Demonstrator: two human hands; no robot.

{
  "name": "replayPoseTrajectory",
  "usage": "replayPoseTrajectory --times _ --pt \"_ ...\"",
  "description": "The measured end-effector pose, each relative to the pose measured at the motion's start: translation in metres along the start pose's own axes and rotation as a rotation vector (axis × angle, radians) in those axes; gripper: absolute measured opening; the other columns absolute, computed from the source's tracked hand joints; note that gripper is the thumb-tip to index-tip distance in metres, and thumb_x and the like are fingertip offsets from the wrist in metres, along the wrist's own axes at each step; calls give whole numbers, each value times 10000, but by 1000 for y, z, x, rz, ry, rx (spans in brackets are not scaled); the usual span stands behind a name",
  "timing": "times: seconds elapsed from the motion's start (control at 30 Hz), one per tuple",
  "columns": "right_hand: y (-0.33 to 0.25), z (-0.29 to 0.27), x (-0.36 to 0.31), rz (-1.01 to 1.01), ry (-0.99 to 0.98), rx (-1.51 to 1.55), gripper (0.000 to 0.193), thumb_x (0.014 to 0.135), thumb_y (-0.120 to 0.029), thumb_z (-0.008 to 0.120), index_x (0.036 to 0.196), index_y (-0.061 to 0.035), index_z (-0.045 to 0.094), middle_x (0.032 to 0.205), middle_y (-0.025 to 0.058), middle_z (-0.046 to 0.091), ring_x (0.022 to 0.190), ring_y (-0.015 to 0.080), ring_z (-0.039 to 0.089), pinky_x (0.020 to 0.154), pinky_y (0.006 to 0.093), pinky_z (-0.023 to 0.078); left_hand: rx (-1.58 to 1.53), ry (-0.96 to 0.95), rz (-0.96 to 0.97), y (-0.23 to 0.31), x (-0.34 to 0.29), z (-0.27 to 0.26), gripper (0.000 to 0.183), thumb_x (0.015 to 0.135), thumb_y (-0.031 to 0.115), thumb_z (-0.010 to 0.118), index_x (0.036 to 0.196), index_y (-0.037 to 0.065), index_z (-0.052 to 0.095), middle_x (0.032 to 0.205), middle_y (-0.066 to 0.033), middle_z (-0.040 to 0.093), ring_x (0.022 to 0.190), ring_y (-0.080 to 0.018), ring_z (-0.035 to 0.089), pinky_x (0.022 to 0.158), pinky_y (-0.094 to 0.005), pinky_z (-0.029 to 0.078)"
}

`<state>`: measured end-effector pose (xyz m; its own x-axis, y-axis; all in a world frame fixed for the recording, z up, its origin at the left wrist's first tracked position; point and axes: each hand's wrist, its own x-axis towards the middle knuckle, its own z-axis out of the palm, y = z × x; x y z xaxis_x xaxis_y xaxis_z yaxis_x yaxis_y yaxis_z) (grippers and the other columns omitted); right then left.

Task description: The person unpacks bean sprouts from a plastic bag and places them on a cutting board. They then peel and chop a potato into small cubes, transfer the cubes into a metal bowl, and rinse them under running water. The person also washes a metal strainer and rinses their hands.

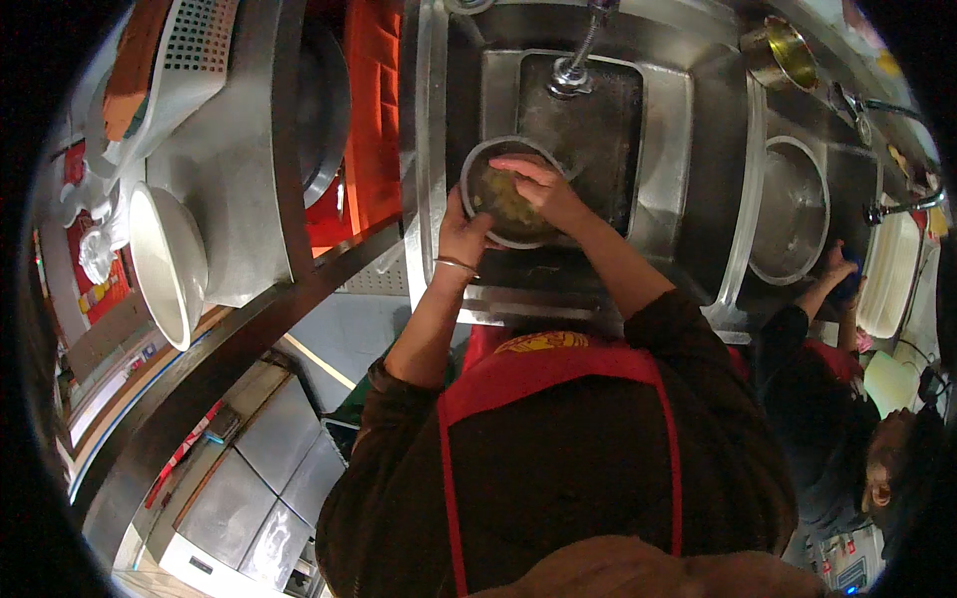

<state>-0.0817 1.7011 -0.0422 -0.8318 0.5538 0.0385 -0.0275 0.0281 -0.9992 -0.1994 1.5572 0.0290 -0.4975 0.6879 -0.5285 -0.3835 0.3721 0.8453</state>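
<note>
A round bowl (pixel 478 159) with a pale rim is held over the near part of the metal sink basin. Yellowish pieces (pixel 513 207) lie inside it, apparently in water; their kind is too unclear to name. My left hand (pixel 464 234) grips the bowl's near-left side, thumb over the rim and fingers partly hidden beneath. A bracelet circles that wrist. Reaching in from the right, my right hand (pixel 546 191) lies over the bowl's opening, its fingers stretched out and fairly flat above the pieces. It grasps nothing that I can see.
Beyond the bowl, a faucet head (pixel 571 78) hangs over the sink (pixel 658 179). A large metal pot (pixel 788 214) sits in the right basin, with a brassy pot (pixel 783 55) behind it. Another person (pixel 827 399) works at right. A white bowl (pixel 164 264) rests on the left counter.
</note>
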Motion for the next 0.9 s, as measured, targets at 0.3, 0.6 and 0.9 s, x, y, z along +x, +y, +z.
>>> replayPoseTrajectory --times 0.3,0.6,0.9 --pt "-9 32 -8 118 20 434 454 926 38 438 1349 -31 587 1365 63 596 1260 171 538 1113 318 378 455 -4 236 27 -16 -20 567 856 45 562 1406 25 424 1208 -147 619 925 -239 685 644 -336 636" --pt "-50 60 -20 350 123 939 439 953 -17 523 1389 -45 554 1321 70 621 1214 188 583 1061 321 444 1199 71 315 86 -25 -9 482 882 298 552 1231 -33 546 925 -337 665 867 -521 652 807 -543 533" --pt "-79 72 -15 342 218 1277 364 961 -42 524 1315 -51 607 1220 99 667 1079 226 658 955 349 520 1548 112 400 139 -37 34 361 904 326 521 969 -17 613 866 -316 680 845 -498 673 787 -560 547"
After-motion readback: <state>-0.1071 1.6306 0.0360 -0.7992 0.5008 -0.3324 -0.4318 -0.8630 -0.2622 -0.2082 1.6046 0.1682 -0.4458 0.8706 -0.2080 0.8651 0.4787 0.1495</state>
